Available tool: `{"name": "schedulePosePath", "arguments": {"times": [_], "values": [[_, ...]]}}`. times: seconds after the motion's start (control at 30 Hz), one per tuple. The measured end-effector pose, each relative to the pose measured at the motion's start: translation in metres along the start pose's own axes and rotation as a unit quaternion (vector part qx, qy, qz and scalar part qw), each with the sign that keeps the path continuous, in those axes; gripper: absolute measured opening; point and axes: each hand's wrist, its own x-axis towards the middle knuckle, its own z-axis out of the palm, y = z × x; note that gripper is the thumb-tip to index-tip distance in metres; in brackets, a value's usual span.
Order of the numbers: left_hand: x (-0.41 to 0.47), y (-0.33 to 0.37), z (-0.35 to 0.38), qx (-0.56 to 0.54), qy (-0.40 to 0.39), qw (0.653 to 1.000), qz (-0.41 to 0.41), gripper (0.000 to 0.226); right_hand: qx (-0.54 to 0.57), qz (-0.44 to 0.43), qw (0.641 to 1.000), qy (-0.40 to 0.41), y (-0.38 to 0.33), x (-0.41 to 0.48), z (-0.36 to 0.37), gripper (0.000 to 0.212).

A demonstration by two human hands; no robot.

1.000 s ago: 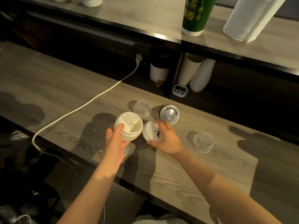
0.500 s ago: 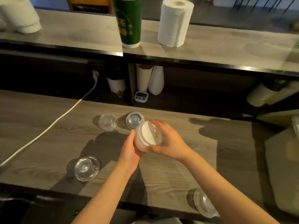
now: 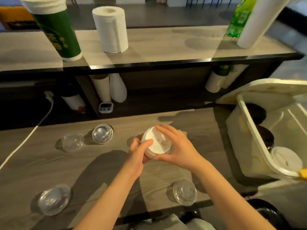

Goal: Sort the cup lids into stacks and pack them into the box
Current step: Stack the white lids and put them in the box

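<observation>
Both bare forearms are seen entering from the lower edge of the view and are angled towards each other: the left forearm from lower centre, the right forearm from the lower right. The left hand is wrapped round the near-left side of a stack of white lids, with its thumb laid across the top face. The right hand is cupped over the right side of the same stack, its fingers curled over the far rim and its thumb set against the near edge. A two-handed grip is thus formed.
</observation>
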Motion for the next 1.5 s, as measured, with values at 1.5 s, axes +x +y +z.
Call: {"name": "schedulePosePath", "arguments": {"times": [1.5], "values": [[0.037, -0.084, 0.364, 0.815, -0.290, 0.357, 0.352, 0.045, -0.206, 0.268, 0.913, -0.227, 0.218, -0.174, -0.277, 0.096]]}}
